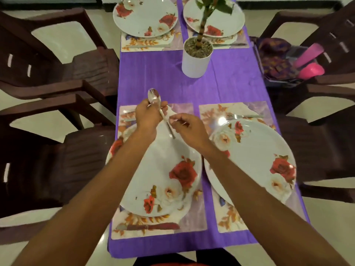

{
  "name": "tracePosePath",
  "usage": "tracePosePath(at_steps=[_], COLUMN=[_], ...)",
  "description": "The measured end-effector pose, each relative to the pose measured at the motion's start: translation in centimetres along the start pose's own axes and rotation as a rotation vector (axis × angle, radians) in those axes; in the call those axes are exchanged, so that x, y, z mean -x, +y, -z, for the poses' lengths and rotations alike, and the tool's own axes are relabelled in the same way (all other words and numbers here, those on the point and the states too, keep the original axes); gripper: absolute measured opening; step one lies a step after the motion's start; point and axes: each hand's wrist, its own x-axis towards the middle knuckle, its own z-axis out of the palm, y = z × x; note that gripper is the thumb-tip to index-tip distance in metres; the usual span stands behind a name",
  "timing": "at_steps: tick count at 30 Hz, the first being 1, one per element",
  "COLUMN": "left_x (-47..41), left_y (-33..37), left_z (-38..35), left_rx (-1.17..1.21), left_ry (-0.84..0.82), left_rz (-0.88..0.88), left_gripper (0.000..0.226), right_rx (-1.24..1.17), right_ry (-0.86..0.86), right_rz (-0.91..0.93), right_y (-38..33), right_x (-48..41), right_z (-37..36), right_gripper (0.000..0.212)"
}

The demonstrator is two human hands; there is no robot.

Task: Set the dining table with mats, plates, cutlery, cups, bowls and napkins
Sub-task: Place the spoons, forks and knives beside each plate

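1. The spoon (154, 98) is up in the air, over the far edge of the near left plate (165, 181). Its round end points away from the person.
2. The left hand (147, 116) grips the spoon just under the round end. The right hand (187, 124) pinches the thin handle lower down.
3. The near left plate sits on a flowery mat (194, 217). A knife (149, 226) lies along the mat's near edge.
4. Just to the right, another plate (253, 156) sits on a second mat (228, 221). A fork (244, 116) lies on that mat, past the plate.
5. A purple cloth (159, 73) covers the table. A white plant pot (196, 58) stands in the middle.
6. Brown chairs (57, 169) stand on both sides.
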Motion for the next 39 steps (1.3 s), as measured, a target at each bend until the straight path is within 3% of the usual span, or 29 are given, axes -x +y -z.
tracePosePath(at_steps=[7,14,18,22,39], left_x=[7.4,11.3,9.3,5.3,-3.5], left_y=[-6.0,-8.8,-9.6,-10.2,-12.1], left_z=[-7.5,-12.3,-14.1,-16.1,-20.1], left_rx=[-0.005,-0.289,-0.463,-0.623,-0.945], left_ry=[-0.004,-0.080,-0.074,-0.121,-0.298], left_rz=[0.075,-0.038,-0.115,-0.166,-0.283], left_gripper=[0.013,0.021,0.023,0.011,0.016], right_rx=[0.048,0.072,0.177,0.320,0.514], right_ry=[0.070,0.106,0.106,0.156,0.097], right_rz=[-0.002,0.029,0.068,0.107,-0.025], right_y=[4.4,6.8,8.2,9.7,13.7], right_x=[5.3,5.5,3.3,0.2,-7.9], right_z=[11.7,22.5,24.8,26.1,28.1], right_gripper=[0.015,0.008,0.022,0.022,0.026])
